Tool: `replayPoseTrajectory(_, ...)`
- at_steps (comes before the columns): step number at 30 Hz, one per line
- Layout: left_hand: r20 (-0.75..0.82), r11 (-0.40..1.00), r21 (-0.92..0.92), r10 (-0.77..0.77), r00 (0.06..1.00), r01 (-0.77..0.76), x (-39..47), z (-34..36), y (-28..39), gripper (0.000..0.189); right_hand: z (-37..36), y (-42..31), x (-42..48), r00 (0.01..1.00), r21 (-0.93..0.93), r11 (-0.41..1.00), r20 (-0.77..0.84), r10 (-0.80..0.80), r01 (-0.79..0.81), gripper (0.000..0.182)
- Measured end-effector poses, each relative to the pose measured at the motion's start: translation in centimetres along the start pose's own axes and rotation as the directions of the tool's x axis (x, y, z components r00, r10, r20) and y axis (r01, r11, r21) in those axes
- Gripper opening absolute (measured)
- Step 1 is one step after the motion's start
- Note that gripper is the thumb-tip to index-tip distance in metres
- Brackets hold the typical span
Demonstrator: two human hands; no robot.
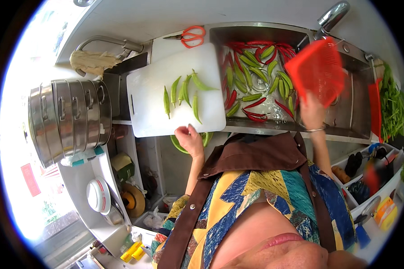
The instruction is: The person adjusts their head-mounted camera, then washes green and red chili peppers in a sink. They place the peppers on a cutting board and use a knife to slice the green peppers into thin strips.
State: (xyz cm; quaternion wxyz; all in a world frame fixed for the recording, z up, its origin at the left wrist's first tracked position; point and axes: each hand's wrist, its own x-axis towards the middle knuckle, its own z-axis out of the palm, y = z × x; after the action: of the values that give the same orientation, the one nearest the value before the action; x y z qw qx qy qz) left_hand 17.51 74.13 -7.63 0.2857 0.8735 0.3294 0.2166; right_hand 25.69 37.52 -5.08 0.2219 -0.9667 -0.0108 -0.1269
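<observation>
My right hand (312,107) grips a red plastic basket (318,72), slightly blurred, tilted above the divider between two steel sink basins. My left hand (190,138) is beside the front edge of a white cutting board (144,101), fingers curled; whether it holds anything is hard to tell. Several okra pods (186,90) lie on the board. In the middle sink basin (259,32), okra (258,73) and red chili peppers (284,109) lie in shallow water. Red-handled scissors (192,36) rest behind the board.
Stacked steel steamer pots (77,114) stand at the left, near a faucet draped with a cloth (92,61). A chrome faucet (331,18) rises behind the sinks. Leafy greens (392,104) sit at the far right, above a divided drawer (365,178). A green basin (179,145) is under the board.
</observation>
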Motion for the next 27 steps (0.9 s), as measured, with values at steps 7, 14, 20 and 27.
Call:
replayPoseTrajectory(7, 0.371, 0.355, -0.506, -0.733, 0.57, 0.786, 1.3, 1.1, -4.4, 0.04, 12.6, -2.0, 0.5, 0.817, -0.182, 0.946, 0.563, -0.122, 0.267, 0.018)
replayPoseTrajectory(14, 0.509, 0.096, -0.707, -0.618, 0.599, 0.701, 1.6, 2.9, -3.6, 0.042, 16.8, 0.6, 1.3, 0.668, -0.189, 0.902, 0.732, -0.135, 0.389, 0.02)
replayPoseTrajectory(20, 0.465, 0.176, -0.704, -0.62, 0.633, 0.689, 0.6, 1.6, -4.1, 0.039, 8.9, 0.7, 8.1, 0.781, 0.551, 0.8, 0.598, -0.179, -0.238, 0.034)
replayPoseTrajectory(27, 0.47, 0.262, -0.619, -0.632, 0.617, 0.74, -0.1, 0.8, -5.6, 0.037, 1.7, -2.5, 13.0, 0.813, 0.824, 0.193, 0.562, -0.152, -0.533, 0.04)
